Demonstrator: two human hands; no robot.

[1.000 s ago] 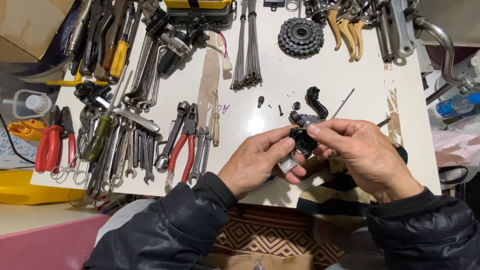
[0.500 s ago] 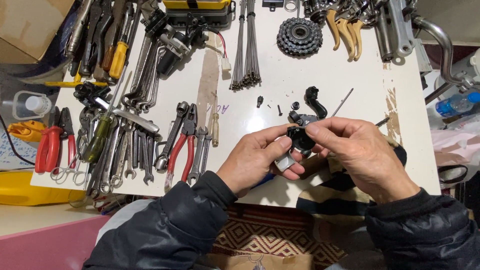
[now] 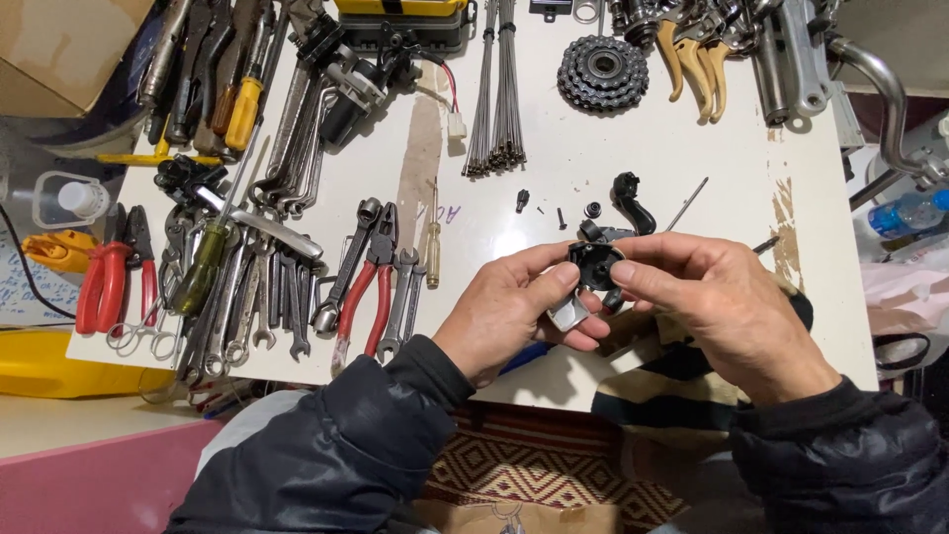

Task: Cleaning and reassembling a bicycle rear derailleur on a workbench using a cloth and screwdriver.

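Fingers: both hands pinch one small black round part [image 3: 596,265] between them, just above the near edge of the white desk [image 3: 692,138].
Left hand [image 3: 504,309]: thumb and forefinger pressed on the left side of the black part; a small silver-grey piece [image 3: 570,313] sits under the thumb, touching the lower fingers.
Right hand [image 3: 730,305]: forefinger and thumb closed on the right side of the same part, the other fingers curled below it.
Sleeves: dark padded jacket on both arms, at the near edge of the view.
Just beyond the hands: a curved black lever piece [image 3: 631,201], a few tiny black screws [image 3: 561,218] and a thin metal rod [image 3: 687,204], lying loose on the desk.
Far middle: a dark toothed cog cluster [image 3: 602,71] and a bundle of thin spokes [image 3: 496,89].
Left of the hands: red-handled pliers [image 3: 371,272] among a row of spanners [image 3: 282,307]; further left, red-handled cutters [image 3: 107,277].
Far left: a spread of wrenches and screwdrivers, one with a yellow handle [image 3: 243,109].
Far right: yellow-tipped levers [image 3: 697,59] beside grey metal parts.
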